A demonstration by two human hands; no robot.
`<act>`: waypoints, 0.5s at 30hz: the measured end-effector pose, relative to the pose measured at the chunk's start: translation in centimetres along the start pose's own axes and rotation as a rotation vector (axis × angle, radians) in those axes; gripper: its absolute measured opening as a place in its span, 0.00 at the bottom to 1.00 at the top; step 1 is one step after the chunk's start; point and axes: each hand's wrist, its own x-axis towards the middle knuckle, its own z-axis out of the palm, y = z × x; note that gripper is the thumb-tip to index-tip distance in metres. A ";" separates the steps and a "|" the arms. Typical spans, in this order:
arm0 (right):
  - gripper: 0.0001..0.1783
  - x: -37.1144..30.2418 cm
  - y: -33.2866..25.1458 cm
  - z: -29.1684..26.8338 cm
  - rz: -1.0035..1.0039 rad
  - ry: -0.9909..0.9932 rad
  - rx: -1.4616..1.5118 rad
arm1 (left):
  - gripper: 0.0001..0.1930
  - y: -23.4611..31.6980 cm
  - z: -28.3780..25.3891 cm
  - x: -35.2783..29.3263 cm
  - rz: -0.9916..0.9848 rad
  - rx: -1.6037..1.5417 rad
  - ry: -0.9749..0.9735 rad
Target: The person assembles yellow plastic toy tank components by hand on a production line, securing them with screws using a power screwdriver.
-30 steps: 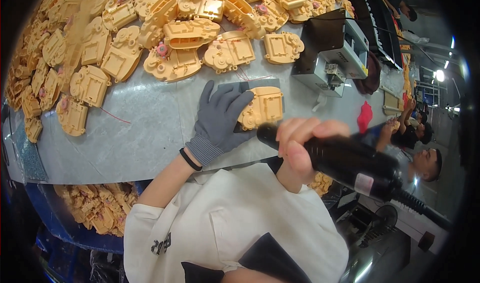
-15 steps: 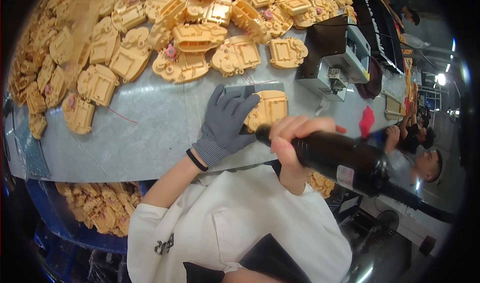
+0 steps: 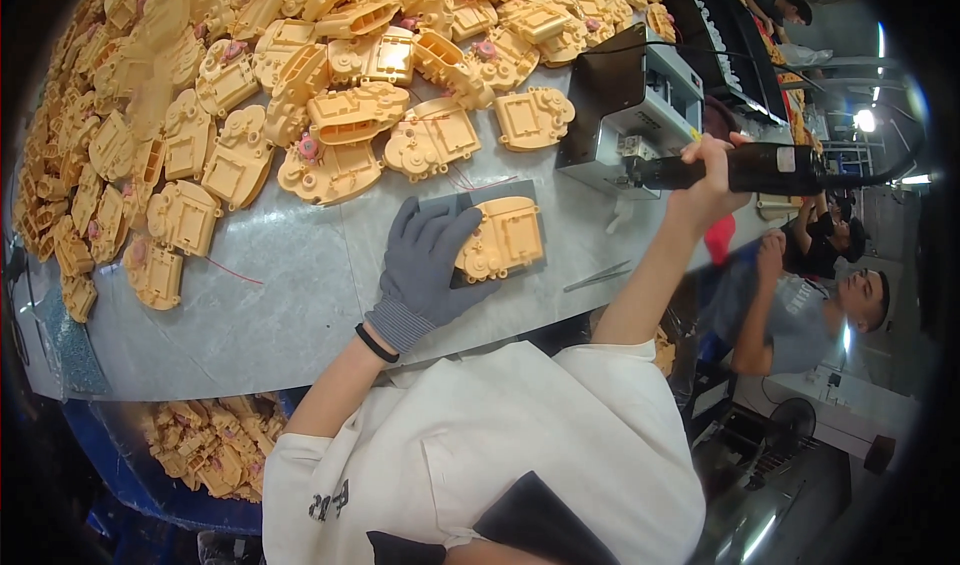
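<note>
My left hand [image 3: 425, 270], in a grey knit glove, grips the left side of a yellow plastic housing [image 3: 515, 237]. That housing lies with its recessed face up on a dark grey pad [image 3: 518, 191] on the table. My bare right hand [image 3: 712, 177] is wrapped round a black electric screwdriver [image 3: 768, 169], held nearly level with its cable trailing to the right. The screwdriver's tip points left, at the front of a screw feeder box [image 3: 642, 110]; whether it touches is too small to tell.
Heaped yellow housings [image 3: 345, 115] cover the table's far and left parts. Tweezers [image 3: 597, 277] lie right of the pad, on the grey tabletop [image 3: 290, 310]. Below the near edge, a blue bin [image 3: 130, 440] holds more housings. At the right sits another person [image 3: 815, 320].
My right hand has carried the screwdriver from over the housing, up and right to the screw feeder. My left hand stays on the housing. The whole view has shifted slightly.
</note>
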 end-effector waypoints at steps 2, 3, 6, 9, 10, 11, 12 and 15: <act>0.19 -1.6 -0.9 -0.4 0.069 -0.032 0.054 | 0.39 -0.1 -0.1 -0.1 -0.001 0.006 -0.005; 0.19 -2.6 -1.3 -0.4 0.134 -0.062 0.107 | 0.39 -0.4 0.0 0.0 0.002 0.011 -0.010; 0.22 -6.4 -4.3 0.0 0.156 -0.178 0.307 | 0.40 -0.2 -0.1 0.1 0.010 -0.007 -0.017; 0.22 -9.0 -6.0 2.6 0.099 -0.342 0.479 | 0.38 -0.2 0.0 0.0 0.030 -0.026 0.057; 0.22 -9.3 -6.2 3.7 0.092 -0.349 0.484 | 0.38 -0.2 0.0 0.0 0.030 -0.025 0.058; 0.22 -9.5 -6.3 4.8 0.085 -0.356 0.490 | 0.39 -0.2 0.0 -0.1 0.032 -0.034 0.089; 0.23 -9.7 -6.2 5.9 0.084 -0.337 0.491 | 0.39 -0.2 0.1 -0.2 0.031 -0.043 0.122; 0.22 -10.1 -6.3 7.4 0.093 -0.421 0.300 | 0.40 -0.1 0.0 -0.3 0.017 -0.035 0.118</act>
